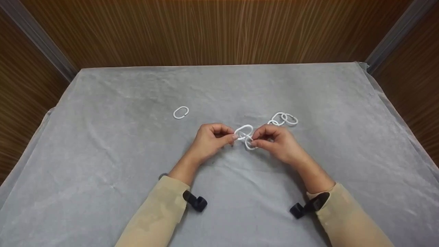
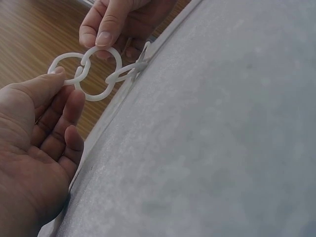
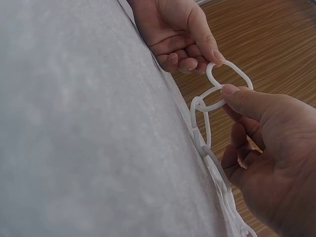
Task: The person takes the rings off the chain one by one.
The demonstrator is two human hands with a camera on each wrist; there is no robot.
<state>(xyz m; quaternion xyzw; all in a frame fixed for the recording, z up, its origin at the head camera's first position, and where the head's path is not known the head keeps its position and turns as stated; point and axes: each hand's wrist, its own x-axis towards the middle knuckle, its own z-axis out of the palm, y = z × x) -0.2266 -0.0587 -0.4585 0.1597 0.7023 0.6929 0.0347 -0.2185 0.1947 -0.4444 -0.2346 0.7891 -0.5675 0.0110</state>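
Near the middle of the cloth, my left hand pinches a white oval plastic ring between thumb and fingers. My right hand pinches another white ring at the end of a chain. The two rings cross each other in the left wrist view, close to the gap in the left one. From the right-hand ring, further linked rings hang down past the right fingers. The chain's far part lies on the cloth beyond the right hand, partly hidden behind it.
A single loose white ring with a small gap lies on the grey cloth, beyond and left of the left hand. Wood-grain panels stand behind the table and at both sides. Black wrist mounts sit on both sleeves.
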